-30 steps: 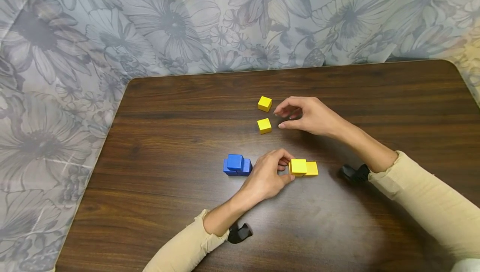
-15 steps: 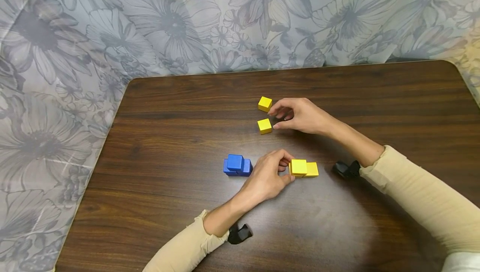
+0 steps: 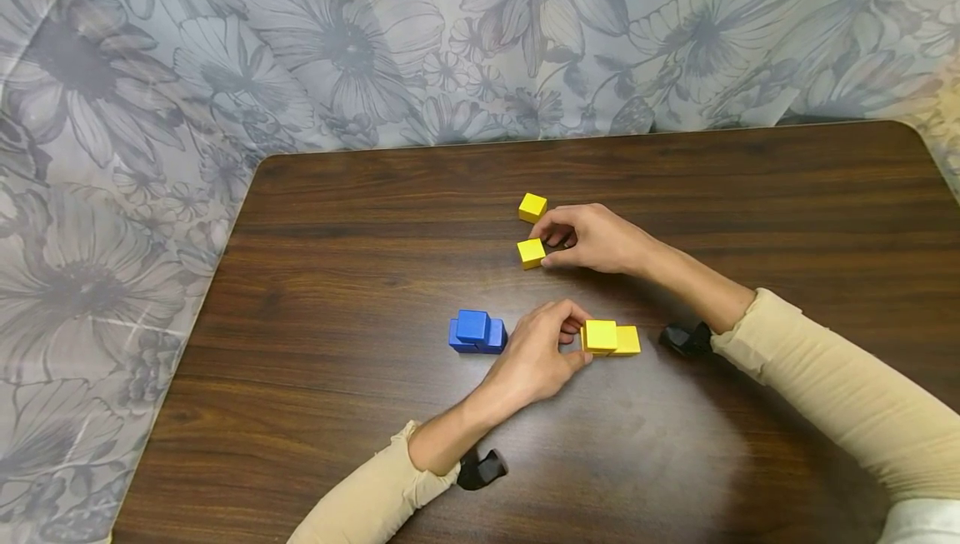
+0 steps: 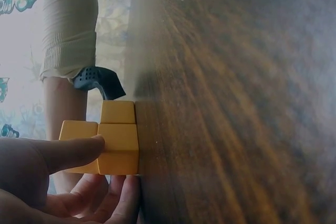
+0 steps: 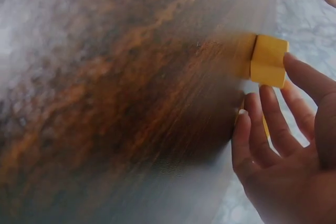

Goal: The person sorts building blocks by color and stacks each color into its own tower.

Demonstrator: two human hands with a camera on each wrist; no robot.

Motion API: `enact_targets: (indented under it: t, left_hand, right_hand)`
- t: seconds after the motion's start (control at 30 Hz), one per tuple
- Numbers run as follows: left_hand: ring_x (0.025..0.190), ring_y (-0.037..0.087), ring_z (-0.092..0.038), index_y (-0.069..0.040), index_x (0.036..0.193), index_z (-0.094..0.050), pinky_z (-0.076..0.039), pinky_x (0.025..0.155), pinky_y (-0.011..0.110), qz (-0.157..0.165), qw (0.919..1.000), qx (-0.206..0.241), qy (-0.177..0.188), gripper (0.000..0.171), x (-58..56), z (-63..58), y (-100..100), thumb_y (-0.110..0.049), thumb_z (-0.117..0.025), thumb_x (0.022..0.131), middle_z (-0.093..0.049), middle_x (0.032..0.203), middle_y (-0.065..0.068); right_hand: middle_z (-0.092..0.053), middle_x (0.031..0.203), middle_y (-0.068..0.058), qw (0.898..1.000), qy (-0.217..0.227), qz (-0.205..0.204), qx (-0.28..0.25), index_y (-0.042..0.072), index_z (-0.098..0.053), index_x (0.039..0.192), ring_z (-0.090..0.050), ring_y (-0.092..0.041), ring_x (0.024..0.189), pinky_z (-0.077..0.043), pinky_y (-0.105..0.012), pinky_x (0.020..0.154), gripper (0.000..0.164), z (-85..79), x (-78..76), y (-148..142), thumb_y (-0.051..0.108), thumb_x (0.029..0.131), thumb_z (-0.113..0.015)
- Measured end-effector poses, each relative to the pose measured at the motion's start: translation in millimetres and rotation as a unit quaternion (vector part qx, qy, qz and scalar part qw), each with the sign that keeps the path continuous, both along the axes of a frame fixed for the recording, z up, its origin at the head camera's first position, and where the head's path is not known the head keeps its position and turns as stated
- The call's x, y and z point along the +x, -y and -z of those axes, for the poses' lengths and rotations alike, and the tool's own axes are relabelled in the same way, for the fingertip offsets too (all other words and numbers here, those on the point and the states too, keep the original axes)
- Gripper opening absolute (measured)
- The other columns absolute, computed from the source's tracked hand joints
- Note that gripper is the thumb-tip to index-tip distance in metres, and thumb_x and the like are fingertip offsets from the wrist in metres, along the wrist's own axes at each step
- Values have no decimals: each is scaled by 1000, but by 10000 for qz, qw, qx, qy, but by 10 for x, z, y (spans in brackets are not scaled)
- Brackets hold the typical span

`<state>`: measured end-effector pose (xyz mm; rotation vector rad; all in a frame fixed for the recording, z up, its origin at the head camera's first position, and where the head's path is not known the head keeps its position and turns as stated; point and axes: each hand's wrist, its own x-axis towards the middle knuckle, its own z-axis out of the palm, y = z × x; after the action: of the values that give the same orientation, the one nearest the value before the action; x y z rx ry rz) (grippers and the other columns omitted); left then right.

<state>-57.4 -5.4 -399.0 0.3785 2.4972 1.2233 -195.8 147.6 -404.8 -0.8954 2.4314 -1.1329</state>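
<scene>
My left hand (image 3: 534, 351) holds the left end of a small stack of yellow cubes (image 3: 601, 335). In the left wrist view its thumb (image 4: 79, 151) lies along the near faces, with the other fingers on the far side. Two cubes sit side by side, with a third on the left one. My right hand (image 3: 596, 240) has thumb and index finger around a single yellow cube (image 3: 531, 253) on the table; in the right wrist view the thumb tip meets that cube (image 5: 269, 61). Another yellow cube (image 3: 532, 207) lies just behind it.
Blue cubes (image 3: 472, 327) stand in a similar small stack left of my left hand. Everything rests on a dark wood-grain table (image 3: 337, 227). A floral cloth (image 3: 352, 52) hangs along its far and left sides.
My right hand has moved left and slightly nearer, from beside the two loose yellow cubes onto the nearer one. The left hand has stayed at the yellow stack.
</scene>
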Motion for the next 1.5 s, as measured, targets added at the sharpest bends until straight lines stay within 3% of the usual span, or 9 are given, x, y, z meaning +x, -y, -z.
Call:
enact_targets:
  t: [0.6,1.03,1.33,1.5]
  left_hand:
    - [94,9,-63,-12,109,-66,-49,83,15,5,10000,15,27,29,-2,-11,0,-8,-80,84,-65,104,-2]
    - [94,9,-63,-11,110,-65,-49,83,15,38,10000,4,17,29,-11,-16,-12,-8,-79,85,-65,106,-1]
    - [95,9,-63,-9,109,-65,-49,83,14,79,9999,85,-115,29,2,3,-1,-7,-79,84,-65,105,0]
    - [96,9,-63,-9,109,-65,-49,83,13,82,9998,120,-103,29,9,11,0,-6,-79,84,-65,106,0]
  right_hand:
    - [-68,97,-1,9991,-376,14,189,11,-70,107,-65,-15,89,-56,-34,80,26,12,-9,2,14,83,-82]
    - [-69,96,-1,9992,-213,300,-134,10,-69,111,-65,-15,89,-56,-29,77,28,-100,73,-177,11,85,-80]
    - [-70,97,1,9976,-348,473,-354,11,-70,108,-66,-14,89,-57,-35,79,28,-133,151,-317,9,83,-82]
    - [-70,100,3,9965,-323,616,-467,13,-71,106,-66,-13,89,-56,-28,79,28,-145,221,-381,7,81,-82]
